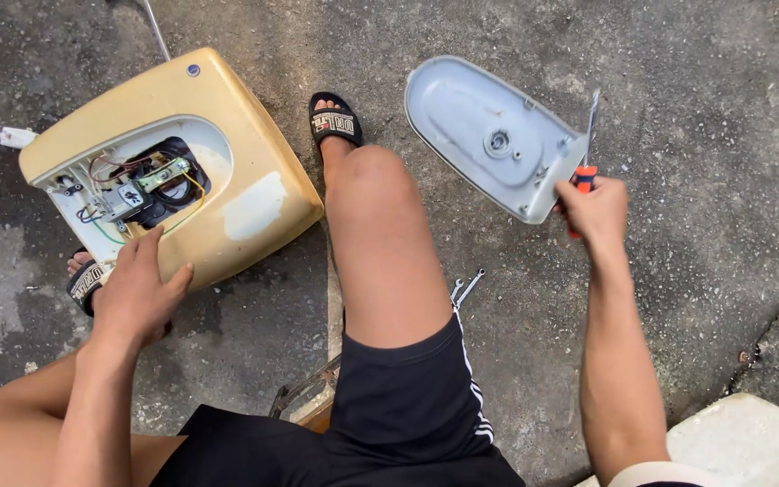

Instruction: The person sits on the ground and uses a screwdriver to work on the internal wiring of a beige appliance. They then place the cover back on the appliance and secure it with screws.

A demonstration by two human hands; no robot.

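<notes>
Surface: rough grey concrete ground (705, 135), stained dark in patches; the person sits low above it, one bare knee raised in the middle of the view.
Landmark: yellowed cream plastic appliance housing (245, 171), rounded-square in outline, lying tilted on the ground with its access opening facing up.
Opening: exposed inner mechanism (142, 189) with a small metal bracket and red, yellow, blue and green wires, set in the near-left part of the housing.
Cover: pale grey teardrop-shaped plastic cover panel (489, 135), well apart from the housing on its right, inner side up, lifted at its near edge.
Left hand (137, 289): open, fingers spread flat, pressing on the near rim of the housing just below the opening; it grips nothing.
Right hand (592, 207): closed around the orange handle of a flat-blade screwdriver (588, 144), blade pointing up; the same hand pinches the near corner of the cover.
Spanners (464, 289): small metal pair on the ground, right of the housing, beside the knee.
Cable: white power plug (15, 137), just left of the housing.
Step in hand: judged as cover removal complete, with the housing steadied.
Next move calls for: setting the cover aside and freeing the screwdriver tip for the mechanism.
</notes>
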